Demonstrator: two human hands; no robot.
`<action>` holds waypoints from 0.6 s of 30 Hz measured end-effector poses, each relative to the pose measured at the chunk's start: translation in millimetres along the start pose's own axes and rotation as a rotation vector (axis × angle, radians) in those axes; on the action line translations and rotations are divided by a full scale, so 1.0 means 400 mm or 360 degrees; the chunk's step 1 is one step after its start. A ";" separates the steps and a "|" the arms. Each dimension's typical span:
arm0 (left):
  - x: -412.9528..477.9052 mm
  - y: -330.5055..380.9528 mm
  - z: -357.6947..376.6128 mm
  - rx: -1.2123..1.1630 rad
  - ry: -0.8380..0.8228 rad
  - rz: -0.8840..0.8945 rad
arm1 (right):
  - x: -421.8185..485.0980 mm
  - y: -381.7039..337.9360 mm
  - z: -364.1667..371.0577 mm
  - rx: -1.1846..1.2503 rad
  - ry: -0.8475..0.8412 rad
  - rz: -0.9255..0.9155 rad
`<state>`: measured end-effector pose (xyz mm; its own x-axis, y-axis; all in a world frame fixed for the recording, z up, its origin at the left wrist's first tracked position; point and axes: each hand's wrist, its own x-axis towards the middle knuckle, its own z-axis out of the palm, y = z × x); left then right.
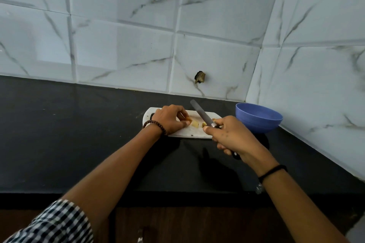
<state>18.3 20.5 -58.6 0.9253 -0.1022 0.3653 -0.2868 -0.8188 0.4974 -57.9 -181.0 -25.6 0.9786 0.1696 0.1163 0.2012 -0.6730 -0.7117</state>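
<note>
Head view: left hand (169, 119) pinches a yellow piece (188, 119) on the white cutting board (189, 134). Right hand (235, 138) is wrapped round the handle of the knife (201, 113). Blade slants up-left toward the wall; piece lies just left of it. Blue bowl (258, 117) right. No legible writing.

The white rectangular cutting board (189, 132) lies on the black stone countertop (79, 134), before the marbled tile wall (138, 45), the round blue plastic bowl (258, 119) right of it. Pale-yellow food pieces (195, 123) lie on the board under the steel knife (201, 113).
</note>
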 end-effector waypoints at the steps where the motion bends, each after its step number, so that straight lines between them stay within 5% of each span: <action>1: -0.001 -0.002 -0.001 -0.0013 0.0011 0.0001 | 0.023 0.001 0.011 -0.0022 0.0044 -0.0011; 11: -0.001 -0.016 -0.020 0.0001 0.0482 -0.0148 | 0.201 -0.007 0.092 -0.0363 0.0212 0.0044; 18: -0.003 -0.022 -0.026 0.0056 0.0578 -0.0272 | 0.247 -0.054 0.127 -0.0071 0.0138 -0.0018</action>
<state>17.3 33.7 -55.4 0.8092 0.2384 0.5370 -0.1218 -0.8261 0.5503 32.5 -113.3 -34.0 0.9760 0.1157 0.1847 0.2118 -0.7033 -0.6786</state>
